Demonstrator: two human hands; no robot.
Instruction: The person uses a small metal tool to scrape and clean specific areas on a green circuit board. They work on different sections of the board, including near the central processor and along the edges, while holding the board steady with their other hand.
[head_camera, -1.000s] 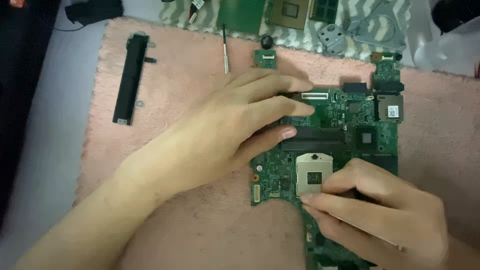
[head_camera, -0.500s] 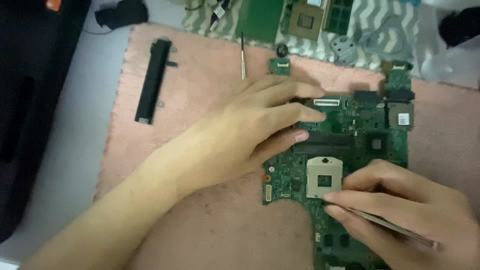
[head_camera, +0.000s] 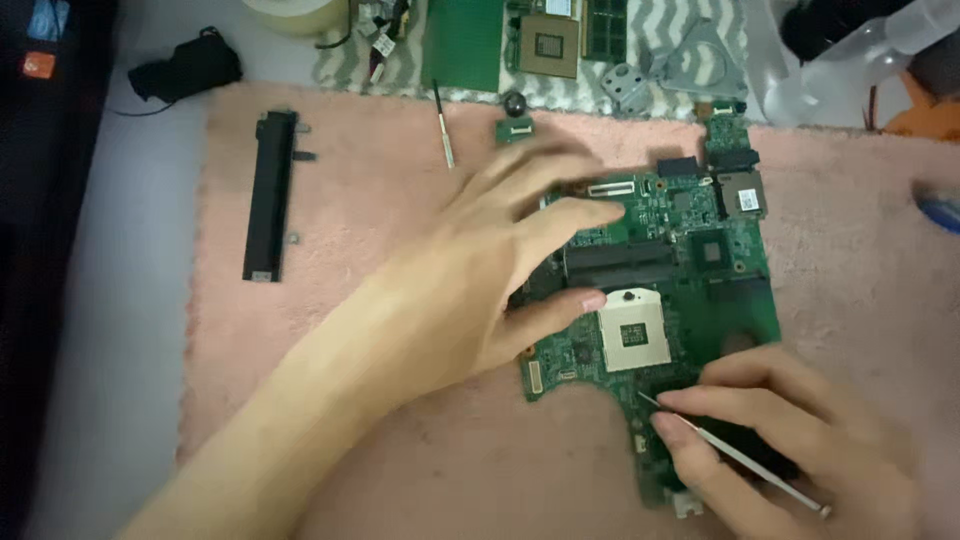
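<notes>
1. We press our left hand flat, fingers spread wide, on the green circuit board, which lies on the pink mat.
2. Our right hand pinches a thin metal probe, its tip touching the board just below the square socket.
3. We judge light tip pressure best here, with the board pinned.
4. Open mat lies left, towards the black bar; the far mat edge is crowded with parts.

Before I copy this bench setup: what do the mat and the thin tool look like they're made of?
The mat looks like soft pink fabric, napped and fuzzy. The thin tool in the right hand seems to be metal: slim, pale, slightly shiny, though blur leaves it uncertain.
</notes>
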